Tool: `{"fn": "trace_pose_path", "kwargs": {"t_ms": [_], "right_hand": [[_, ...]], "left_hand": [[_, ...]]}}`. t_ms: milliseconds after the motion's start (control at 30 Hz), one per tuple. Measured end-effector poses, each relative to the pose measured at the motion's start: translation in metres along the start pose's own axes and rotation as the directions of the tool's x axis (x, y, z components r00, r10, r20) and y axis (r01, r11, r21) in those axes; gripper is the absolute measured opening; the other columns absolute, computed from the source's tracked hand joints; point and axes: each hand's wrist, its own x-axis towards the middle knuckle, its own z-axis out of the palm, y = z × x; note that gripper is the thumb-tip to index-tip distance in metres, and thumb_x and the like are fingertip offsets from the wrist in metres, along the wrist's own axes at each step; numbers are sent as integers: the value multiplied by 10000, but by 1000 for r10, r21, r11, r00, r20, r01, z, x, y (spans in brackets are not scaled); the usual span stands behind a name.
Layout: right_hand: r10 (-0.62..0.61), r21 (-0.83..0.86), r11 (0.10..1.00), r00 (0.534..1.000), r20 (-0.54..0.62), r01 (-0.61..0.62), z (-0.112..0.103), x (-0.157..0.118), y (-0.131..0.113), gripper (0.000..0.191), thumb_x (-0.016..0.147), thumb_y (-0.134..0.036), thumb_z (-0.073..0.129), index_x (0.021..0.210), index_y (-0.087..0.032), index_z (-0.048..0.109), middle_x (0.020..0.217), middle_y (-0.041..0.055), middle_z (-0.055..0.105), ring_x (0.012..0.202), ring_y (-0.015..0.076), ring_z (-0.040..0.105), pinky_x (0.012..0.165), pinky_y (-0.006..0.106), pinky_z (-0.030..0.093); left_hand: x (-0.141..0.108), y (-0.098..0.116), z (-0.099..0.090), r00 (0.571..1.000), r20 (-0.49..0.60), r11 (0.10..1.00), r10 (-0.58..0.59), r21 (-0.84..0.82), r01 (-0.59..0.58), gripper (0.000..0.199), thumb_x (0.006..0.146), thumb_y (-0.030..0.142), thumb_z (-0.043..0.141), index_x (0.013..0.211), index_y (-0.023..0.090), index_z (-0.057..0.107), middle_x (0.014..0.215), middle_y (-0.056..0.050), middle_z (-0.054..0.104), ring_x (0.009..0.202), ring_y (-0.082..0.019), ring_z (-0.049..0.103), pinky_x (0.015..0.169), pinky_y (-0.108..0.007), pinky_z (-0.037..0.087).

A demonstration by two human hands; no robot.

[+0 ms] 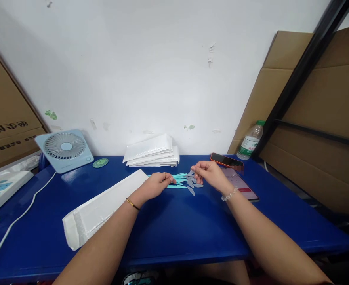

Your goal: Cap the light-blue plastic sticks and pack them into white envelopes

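Between my hands, on the blue table, lies a loose bunch of thin turquoise sticks with grey leaf-shaped ends (180, 179), which look like eyebrow razors with capped blades. The fingers of my left hand (159, 184) are closed around the turquoise handles at the bunch's left side. At its right side my right hand (208, 173) pinches one grey end (191, 173) between thumb and finger. Several other grey ends fan out below that hand. Under my left forearm a long white padded mailer (109, 202) lies at a slant, its flap toward the lower left.
More white padded mailers (152, 150) are stacked against the wall. A phone (226, 160) and a tablet (245, 190) lie on the right, near a plastic bottle (249, 143). A blue fan (65, 149), a green disc (100, 163) and a power strip (2, 190) occupy the left.
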Motion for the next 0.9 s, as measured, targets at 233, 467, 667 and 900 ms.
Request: {"fn": "trace_pose_path", "kwargs": {"t_ms": [233,467,667,900], "right_hand": [[-38,-23,999,999,38,39,1,-1,0,327,764,-477,627,795,-152,605,616,4,632,498,103,585,487,223,476],[-84,-18,996,995,57,85,0,-2,-3,322,750,-431,660,907,-154,612,747,57,691,737,181,680,662,289,534],[-74,-2,997,983,167,75,12,-5,1,300,743,-405,671,883,-144,627,755,61,699,733,175,672,681,293,528],[-10,-327,939,957,291,109,-2,-9,-5,273,750,-413,643,834,-153,636,697,34,663,634,140,613,580,244,475]], "left_hand": [[1,-3,0,1000,-5,1000,-18,25,19,489,886,524,300,895,204,670,720,1,576,624,-133,475,581,-236,366],[1,-3,-1,998,18,998,-55,-39,55,503,868,545,315,897,185,665,702,-7,543,593,-124,438,553,-233,353],[-1,5,0,996,88,993,-33,-114,43,490,867,540,332,916,181,663,647,15,492,548,-106,411,515,-214,320],[-7,13,9,991,136,999,-4,45,-2,356,846,447,439,789,183,671,744,-15,631,656,-138,531,598,-230,371]]}}
